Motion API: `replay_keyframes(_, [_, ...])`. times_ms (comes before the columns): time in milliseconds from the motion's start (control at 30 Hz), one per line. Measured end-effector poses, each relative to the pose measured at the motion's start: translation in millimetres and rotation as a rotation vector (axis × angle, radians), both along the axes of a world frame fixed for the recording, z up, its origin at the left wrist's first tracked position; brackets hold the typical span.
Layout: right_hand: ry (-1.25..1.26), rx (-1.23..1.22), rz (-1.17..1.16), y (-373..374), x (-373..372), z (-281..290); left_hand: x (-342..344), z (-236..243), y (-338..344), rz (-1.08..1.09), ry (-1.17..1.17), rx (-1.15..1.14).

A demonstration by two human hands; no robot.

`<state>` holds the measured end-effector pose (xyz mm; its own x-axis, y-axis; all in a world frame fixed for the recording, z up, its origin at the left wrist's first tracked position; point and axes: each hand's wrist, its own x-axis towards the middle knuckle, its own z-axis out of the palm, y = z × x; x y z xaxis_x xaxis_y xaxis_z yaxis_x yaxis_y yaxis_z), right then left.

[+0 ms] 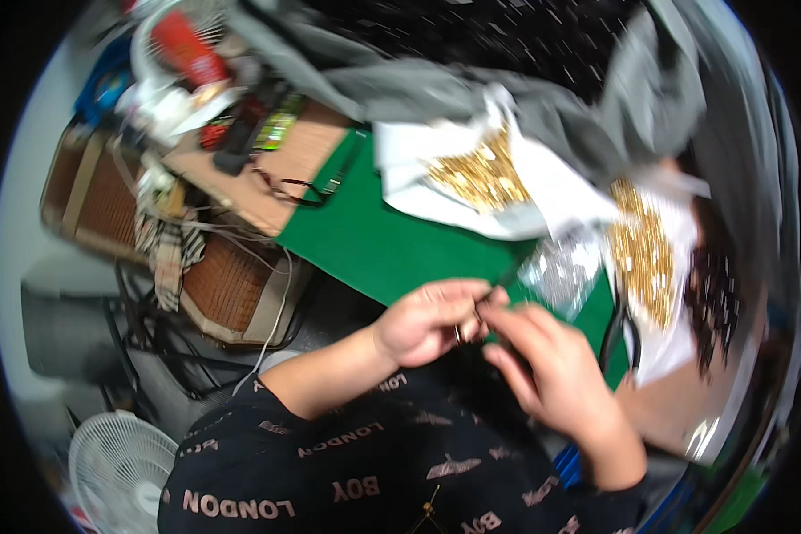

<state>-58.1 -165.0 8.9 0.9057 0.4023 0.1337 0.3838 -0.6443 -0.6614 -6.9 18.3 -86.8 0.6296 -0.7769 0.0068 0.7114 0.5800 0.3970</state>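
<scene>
Above my lap, at the near edge of a green mat (392, 245), my two hands meet fingertip to fingertip. My left hand (427, 322) is closed, thumb and fingers pinching a small dark piece (481, 305). Thumb and forefinger of my right hand (547, 360) close on the same piece from the other side. Its kind cannot be made out through blur and fingers. Just beyond my right hand lies a clear plastic bag (562, 267) of silvery bits. Black-handled scissors (621, 343) rest to its right.
Shiny gold slivers (481, 173) lie on white sheeting, with more gold slivers (643, 254) and dark pieces (712, 285) to the right. Grey cloth (543, 89) borders a large black heap at the back. Eyeglasses (303, 193) lie left; a white fan (120, 472) stands lower left.
</scene>
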Motion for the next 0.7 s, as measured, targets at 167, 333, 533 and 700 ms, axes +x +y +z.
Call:
replay_keyframes(167, [-0.119, 0.179, -0.1, -20.1, -26.1, 18.8, 13.7, 110.6, 71.7, 0.911, -1.461, 0.976])
replay_keyframes(333, [0.06, 0.141, -0.155, -21.6, -30.2, -17.8, 2.7, 104.5, 104.2, 0.692, -1.256, 2.058])
replay_keyframes(533, [0.186, 0.27, -0.22, -23.8, -34.9, -43.8, 50.4, 76.8, 77.7, 0.524, -1.525, 2.009])
replay_keyframes(700, [0.283, 0.515, -0.335, -32.6, -45.9, -75.4, 114.6, 68.1, 30.1, 0.839, -1.786, 1.667])
